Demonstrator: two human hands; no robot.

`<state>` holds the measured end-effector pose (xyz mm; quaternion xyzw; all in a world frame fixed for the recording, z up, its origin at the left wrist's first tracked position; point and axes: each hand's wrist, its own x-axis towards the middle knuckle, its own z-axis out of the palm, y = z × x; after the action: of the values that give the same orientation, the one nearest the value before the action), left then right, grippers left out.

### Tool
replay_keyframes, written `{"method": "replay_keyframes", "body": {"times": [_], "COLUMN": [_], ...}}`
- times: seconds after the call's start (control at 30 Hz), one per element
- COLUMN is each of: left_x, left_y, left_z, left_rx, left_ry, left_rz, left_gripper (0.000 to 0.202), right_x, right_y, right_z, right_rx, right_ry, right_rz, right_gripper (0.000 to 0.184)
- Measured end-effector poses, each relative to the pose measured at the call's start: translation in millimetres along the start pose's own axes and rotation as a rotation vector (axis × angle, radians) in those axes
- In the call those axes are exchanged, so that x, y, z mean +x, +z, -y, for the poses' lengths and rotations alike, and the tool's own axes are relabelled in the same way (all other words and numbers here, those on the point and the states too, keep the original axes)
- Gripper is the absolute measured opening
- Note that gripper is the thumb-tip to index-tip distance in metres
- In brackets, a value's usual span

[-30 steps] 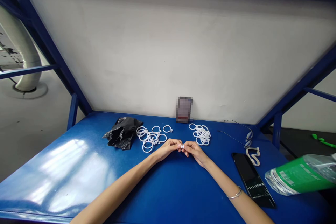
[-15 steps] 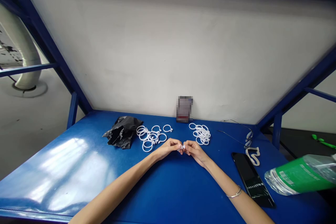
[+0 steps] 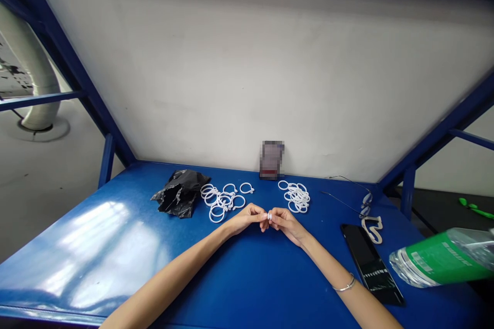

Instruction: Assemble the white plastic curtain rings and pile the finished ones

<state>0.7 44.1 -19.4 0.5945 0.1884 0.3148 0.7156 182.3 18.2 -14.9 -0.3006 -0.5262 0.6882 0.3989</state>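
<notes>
My left hand and my right hand meet over the middle of the blue table. Between their pinched fingertips is a small white piece, a white plastic ring; most of it is hidden by the fingers. Beyond my left hand lies a loose group of white rings with small clasps, one ring lying apart from the others. A tighter heap of similar white rings lies beyond my right hand.
A crumpled black plastic bag lies at the left. A blurred-out dark card or box leans on the wall. On the right are eyeglasses, a white curved item, a black phone and a green-labelled bottle.
My fingertips have shifted slightly around the white ring, and the white part between them shows a little differently. The groups of rings and the other things stay put.
</notes>
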Motion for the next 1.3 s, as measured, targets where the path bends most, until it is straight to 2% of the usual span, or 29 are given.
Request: {"method": "replay_keyframes", "body": {"times": [0.5, 0.8, 1.07, 1.3], "left_x": [-1.1, -0.6, -1.6, -2.3], "left_y": [-2.7, -4.0, -4.2, -2.3], "left_z": [-2.3, -0.3, -3.7, -5.9], "left_rx": [0.046, 0.037, 0.058, 0.064], "left_ry": [-0.079, -0.083, -0.065, -0.071], "left_rz": [0.055, 0.058, 0.085, 0.055], "left_gripper": [0.044, 0.044, 0.043, 0.044], "right_x": [-1.0, -1.1, -1.4, -1.6], "right_y": [-1.7, -0.5, 1.4, 6.6], "right_z": [1.1, 3.0, 3.9, 6.5], "right_rx": [-0.122, -0.123, -0.085, -0.051], "right_ry": [0.034, 0.035, 0.061, 0.038], "right_rz": [0.062, 0.078, 0.086, 0.058], "right_gripper": [0.036, 0.039, 0.033, 0.032]}}
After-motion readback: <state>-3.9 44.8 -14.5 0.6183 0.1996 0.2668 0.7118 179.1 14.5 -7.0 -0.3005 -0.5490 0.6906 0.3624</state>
